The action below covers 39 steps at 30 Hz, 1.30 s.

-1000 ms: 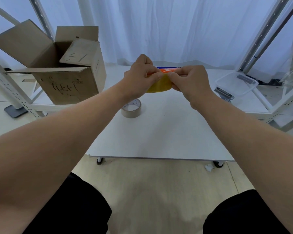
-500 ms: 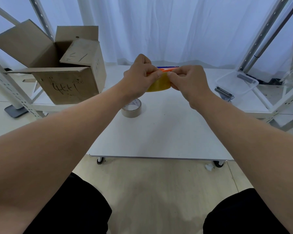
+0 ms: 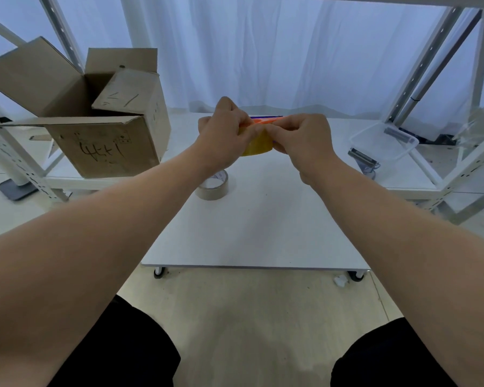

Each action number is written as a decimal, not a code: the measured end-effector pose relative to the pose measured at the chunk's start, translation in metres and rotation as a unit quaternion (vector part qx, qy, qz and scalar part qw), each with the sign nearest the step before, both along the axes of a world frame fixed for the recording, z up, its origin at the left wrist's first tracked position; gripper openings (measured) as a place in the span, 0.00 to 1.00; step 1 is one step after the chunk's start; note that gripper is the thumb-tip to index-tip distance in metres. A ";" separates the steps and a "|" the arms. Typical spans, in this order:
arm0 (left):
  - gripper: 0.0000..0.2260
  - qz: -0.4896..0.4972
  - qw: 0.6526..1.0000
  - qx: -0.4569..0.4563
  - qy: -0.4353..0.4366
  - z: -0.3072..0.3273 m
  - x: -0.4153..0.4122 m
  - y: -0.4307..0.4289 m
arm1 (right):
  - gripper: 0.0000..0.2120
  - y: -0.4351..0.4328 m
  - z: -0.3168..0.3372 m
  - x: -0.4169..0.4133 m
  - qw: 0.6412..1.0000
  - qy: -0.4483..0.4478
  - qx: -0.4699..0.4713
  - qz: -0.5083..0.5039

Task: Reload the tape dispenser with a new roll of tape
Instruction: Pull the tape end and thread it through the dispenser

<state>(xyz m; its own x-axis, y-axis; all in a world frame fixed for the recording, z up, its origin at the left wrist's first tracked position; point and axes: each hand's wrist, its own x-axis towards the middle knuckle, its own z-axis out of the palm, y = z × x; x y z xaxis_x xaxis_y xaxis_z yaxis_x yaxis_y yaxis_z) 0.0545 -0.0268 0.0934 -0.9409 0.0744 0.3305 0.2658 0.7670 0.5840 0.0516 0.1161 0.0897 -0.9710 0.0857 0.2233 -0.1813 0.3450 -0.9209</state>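
Here the left hand [image 3: 224, 129] and the right hand [image 3: 302, 138] are both clamped on the yellow tape roll [image 3: 256, 145], held above the desk [image 3: 263, 233] at the centre of the frame against the orange dispenser [image 3: 266, 121]. I judge they are seating the roll or picking at its end; next the end must be threaded through. The open cardboard box [image 3: 104, 146] at upper left hides its contents, the clear tray [image 3: 386, 142] at right holds a small grey object, and a brownish roll [image 3: 213, 187] lies below the hands.

The left hand [image 3: 224, 132] and right hand [image 3: 302, 141] sit slightly lower on the yellow tape roll [image 3: 256, 145] than before. The right fingertips [image 3: 268, 132] now press against the left fingertips over the roll's top edge, apparently pinching the tape end.
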 end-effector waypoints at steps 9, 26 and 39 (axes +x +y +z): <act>0.17 0.009 0.984 -0.146 0.103 0.009 0.018 0.002 | 0.13 -0.008 0.011 0.004 0.996 -0.084 -0.024 -0.018; 0.15 -0.017 0.980 -0.154 0.122 0.010 0.026 0.005 | 0.22 -0.005 0.017 0.007 0.979 -0.170 -0.117 0.013; 0.13 0.022 0.999 0.017 0.031 0.006 0.014 0.004 | 0.09 -0.001 0.022 0.009 0.975 -0.136 -0.176 0.015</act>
<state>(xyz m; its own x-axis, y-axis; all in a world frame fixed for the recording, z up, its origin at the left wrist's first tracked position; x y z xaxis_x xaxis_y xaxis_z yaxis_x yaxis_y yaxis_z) 0.0686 -0.0232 0.0990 -0.9207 0.0212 0.3898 0.2687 0.7587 0.5934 0.0606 0.1152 0.1122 -0.9934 0.0817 -0.0803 0.0803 -0.0030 -0.9968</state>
